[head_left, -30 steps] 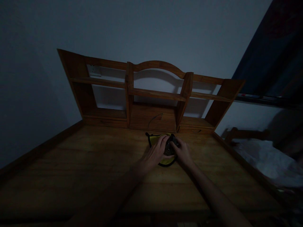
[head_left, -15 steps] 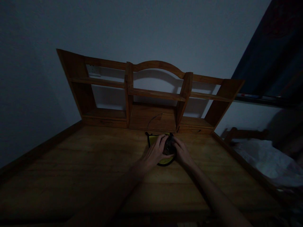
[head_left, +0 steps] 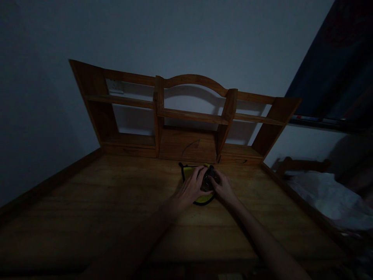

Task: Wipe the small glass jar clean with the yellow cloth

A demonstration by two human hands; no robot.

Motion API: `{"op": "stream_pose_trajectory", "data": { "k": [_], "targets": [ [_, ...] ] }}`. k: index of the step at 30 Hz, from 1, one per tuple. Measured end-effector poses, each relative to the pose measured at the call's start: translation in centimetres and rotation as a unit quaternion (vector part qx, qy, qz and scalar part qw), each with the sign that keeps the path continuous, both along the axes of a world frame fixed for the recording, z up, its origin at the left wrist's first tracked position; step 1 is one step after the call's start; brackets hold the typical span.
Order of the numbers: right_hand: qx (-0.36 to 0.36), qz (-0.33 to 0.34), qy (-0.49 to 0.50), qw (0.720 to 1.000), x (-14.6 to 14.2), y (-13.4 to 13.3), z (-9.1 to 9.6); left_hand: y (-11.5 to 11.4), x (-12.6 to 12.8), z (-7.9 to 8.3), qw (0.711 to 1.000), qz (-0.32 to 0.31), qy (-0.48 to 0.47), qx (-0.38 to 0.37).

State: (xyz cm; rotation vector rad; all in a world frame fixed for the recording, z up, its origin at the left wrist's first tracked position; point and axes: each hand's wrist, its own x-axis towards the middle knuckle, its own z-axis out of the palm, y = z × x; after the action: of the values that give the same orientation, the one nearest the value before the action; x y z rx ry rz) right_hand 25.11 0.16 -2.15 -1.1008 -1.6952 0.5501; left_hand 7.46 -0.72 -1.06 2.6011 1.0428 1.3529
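Observation:
A dark, shiny, rounded object point(head_left: 207, 182) is between my hands, over a yellow cloth-like piece with black edging point(head_left: 203, 200) on the wooden desk. My left hand point(head_left: 190, 186) curls round its left side, fingers over the far side and thumb at the near side. From the right, my right hand point(head_left: 223, 187) grips the same object, its thumb lying across the surface. The dim light and my fingers hide much of the object, so its exact kind cannot be made out.
Behind the hands, a wooden shelf unit point(head_left: 192, 116) with small drawers stands along the desk's back edge, against the wall. Raised wooden rails border the desk point(head_left: 96, 202) at left and right. Beyond the right rail lies a whitish cloth or bag point(head_left: 329, 198).
My right thumb and fingers have shifted on the dark object, the thumb now lying further across it. My left hand and the yellow piece look nearly unchanged.

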Motion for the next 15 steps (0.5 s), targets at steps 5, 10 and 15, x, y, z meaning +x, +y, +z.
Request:
{"op": "stream_pose_trajectory", "data": {
  "k": [5,10,15],
  "targets": [
    [0.001,-0.009,0.003,1.0,-0.05,0.04,-0.07,-0.12,-0.03,0.13,1.0,-0.003,-0.007,-0.007],
    [-0.012,-0.023,-0.014,1.0,0.04,-0.31,0.17,0.06,0.03,-0.09,1.0,-0.004,-0.003,-0.008],
    [-0.008,-0.009,-0.023,1.0,0.48,-0.15,-0.24,0.11,-0.02,-0.12,1.0,-0.01,-0.004,-0.003]
  ]
}}
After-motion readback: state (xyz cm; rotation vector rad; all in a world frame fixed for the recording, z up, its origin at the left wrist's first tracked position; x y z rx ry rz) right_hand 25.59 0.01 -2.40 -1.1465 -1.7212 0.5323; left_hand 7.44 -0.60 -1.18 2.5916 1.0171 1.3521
